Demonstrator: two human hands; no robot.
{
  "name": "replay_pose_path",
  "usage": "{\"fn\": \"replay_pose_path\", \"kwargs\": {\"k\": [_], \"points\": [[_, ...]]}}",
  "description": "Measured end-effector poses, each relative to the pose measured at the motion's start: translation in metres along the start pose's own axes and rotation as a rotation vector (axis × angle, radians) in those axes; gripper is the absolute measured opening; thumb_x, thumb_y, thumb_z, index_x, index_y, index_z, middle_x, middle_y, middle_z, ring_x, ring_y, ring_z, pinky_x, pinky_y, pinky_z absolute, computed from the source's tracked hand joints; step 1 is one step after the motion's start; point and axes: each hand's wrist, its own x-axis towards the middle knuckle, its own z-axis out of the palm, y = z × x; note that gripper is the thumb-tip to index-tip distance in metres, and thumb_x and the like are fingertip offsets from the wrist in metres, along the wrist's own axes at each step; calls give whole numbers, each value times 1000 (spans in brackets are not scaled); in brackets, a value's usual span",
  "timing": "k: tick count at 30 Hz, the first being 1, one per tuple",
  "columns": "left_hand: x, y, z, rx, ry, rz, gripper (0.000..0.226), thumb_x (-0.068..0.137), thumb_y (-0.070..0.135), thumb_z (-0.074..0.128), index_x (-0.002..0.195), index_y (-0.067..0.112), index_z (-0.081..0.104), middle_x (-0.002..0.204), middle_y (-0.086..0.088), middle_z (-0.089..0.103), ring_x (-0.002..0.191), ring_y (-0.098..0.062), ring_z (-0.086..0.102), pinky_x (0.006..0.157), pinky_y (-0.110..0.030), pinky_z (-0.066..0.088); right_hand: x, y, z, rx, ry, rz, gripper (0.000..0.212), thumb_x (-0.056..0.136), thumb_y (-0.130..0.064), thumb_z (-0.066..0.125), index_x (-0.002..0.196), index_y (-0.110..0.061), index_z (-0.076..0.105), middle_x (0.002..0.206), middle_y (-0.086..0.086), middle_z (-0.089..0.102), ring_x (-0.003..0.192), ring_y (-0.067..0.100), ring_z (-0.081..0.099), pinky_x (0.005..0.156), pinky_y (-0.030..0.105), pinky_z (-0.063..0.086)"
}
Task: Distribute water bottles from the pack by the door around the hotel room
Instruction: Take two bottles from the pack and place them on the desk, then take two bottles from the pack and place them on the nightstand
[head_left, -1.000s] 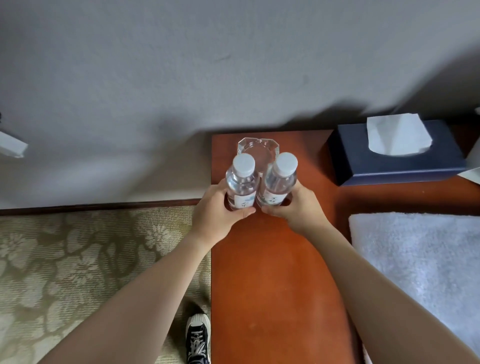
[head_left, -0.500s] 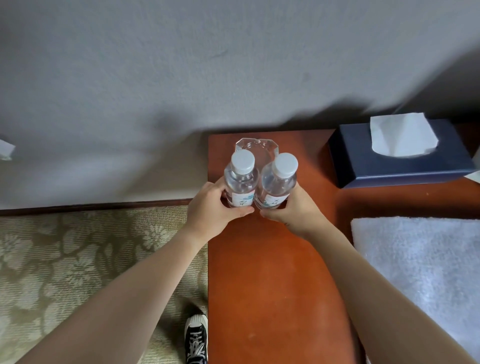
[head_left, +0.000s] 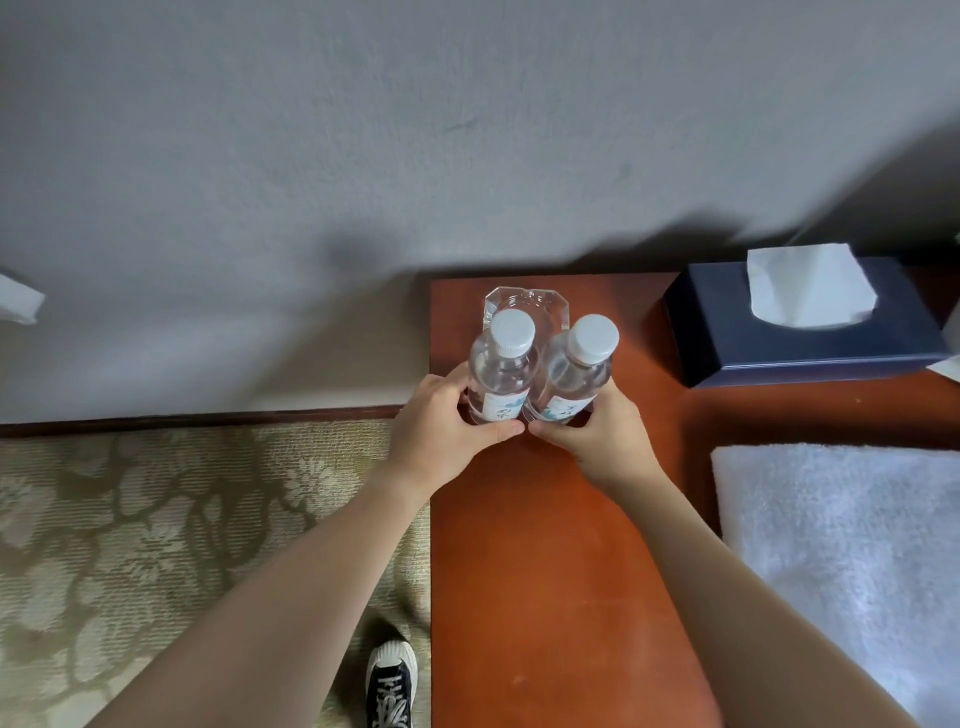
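On the table (head_left: 545, 597), hands grip two water-filled bottles (head_left: 501, 371).

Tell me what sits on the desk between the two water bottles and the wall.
In the head view, a clear glass ashtray sits just behind the two bottles, between them and the wall.

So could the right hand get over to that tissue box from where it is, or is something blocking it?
Probably yes. The right hand grips a water bottle, so it would have to let go first. Bare wooden tabletop lies between it and the tissue box, and the white towel sits nearer the person, off that path.
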Motion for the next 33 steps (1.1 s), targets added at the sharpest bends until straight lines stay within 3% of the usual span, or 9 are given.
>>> {"fn": "replay_pose_path", "kwargs": {"k": [4,7,10,12,15,19,24,28,33], "points": [[-3,3,-1,-34,-34,-40,57,64,63,79,112,40,60,93,20,56,99,-7,55,76,-29,49,-4,-3,2,35,-2,28,61,70,-20,87,122,-28,56,102,-22,68,98,-7,62,79,8,45],[-9,5,-3,-126,-67,-95,71,61,63,80,124,44,52,112,14,63,108,-6,56,88,-32,51,-12,-2,-1,119,-46,48,76,68,-17,87,131,-30,47,122,-14,66,115,1,59,100,27,48],[-28,12,-14,-289,10,-189,91,63,52,85,142,35,42,137,13,48,121,-8,51,103,-31,46,-31,-9,-14,156,6,75,91,72,-21,88,146,-23,34,145,-3,48,131,14,48,105,29,42],[-51,22,-34,-309,105,-185,84,69,43,86,141,30,45,133,14,42,122,-10,50,104,-29,45,-50,-25,-28,213,85,19,87,76,-26,85,145,-24,33,144,-1,46,130,16,50,105,36,45],[-87,41,-84,-209,249,-112,64,75,39,82,132,33,53,126,18,47,117,-6,49,98,-20,43,-78,-73,-49,252,187,-160,75,74,-42,78,138,-27,42,133,-8,55,123,10,55,101,28,44],[-130,79,-182,-170,433,-56,39,78,34,78,114,34,63,112,20,60,106,-4,57,86,-9,41,-100,-169,-64,208,172,-342,48,83,-29,74,126,-30,53,124,-12,61,117,5,59,103,34,47],[-203,142,-313,-194,671,37,17,81,27,75,92,37,67,98,20,68,98,3,58,82,-8,43,-148,-311,-60,175,-11,-569,26,88,-13,70,99,-36,61,99,-18,70,98,4,65,85,31,52],[-279,171,-396,-242,867,51,13,82,23,75,91,31,72,92,15,72,93,-13,65,80,-25,53,-211,-407,-38,201,-139,-758,16,83,-24,69,96,-31,64,93,-15,70,91,12,66,70,27,52],[-385,174,-479,-224,1076,24,13,84,21,74,82,33,70,88,17,71,86,-8,65,71,-20,49,-295,-503,19,211,-313,-963,19,85,-16,73,92,-32,63,77,-14,68,78,9,63,54,12,39]]}}
